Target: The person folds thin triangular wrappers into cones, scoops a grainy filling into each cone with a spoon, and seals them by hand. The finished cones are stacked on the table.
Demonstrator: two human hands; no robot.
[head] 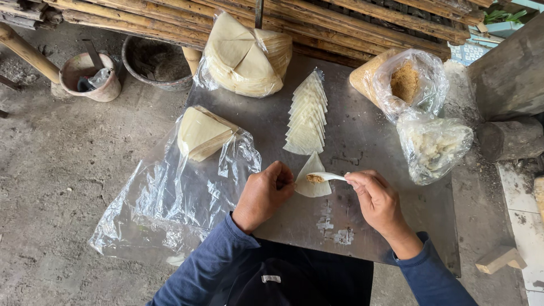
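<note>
Currently on the metal table: one wrapper being filled

Item in hand: one triangular pastry wrapper [313, 180], lying flat on the metal table [362, 141] near its front edge, point away from the person. The left hand [265, 191] presses its fingers down on the wrapper's left edge, seemingly to keep the thin sheet from sliding. The right hand [375, 195] is pinched on the handle of one white spoon [324, 177], whose bowl rests over the wrapper's middle with a small heap of brown filling in it. The hands sit apart, one to each side of the wrapper.

Stock, counted:
- One fanned row of cut wrappers [306, 116], overlapped like tiles just beyond the wrapper in hand, so that each can be drawn off singly; the number of sheets cannot be told.
- One wedge stack of wrappers [199, 133] lying on an opened clear plastic sheet [170, 192] that hangs over the table's left edge.
- One bagged round stack of wrappers [243, 54] at the far edge, cut into wedges.
- Two clear bags at the right, mouths open towards the spoon hand: one bag of brown crumb filling [405, 82], one bag of white filling [433, 147].

Surroundings: two round pots [90, 76] on the concrete floor, a bamboo rack [351, 20] behind the table, one wooden block [500, 259] at lower right.
</note>
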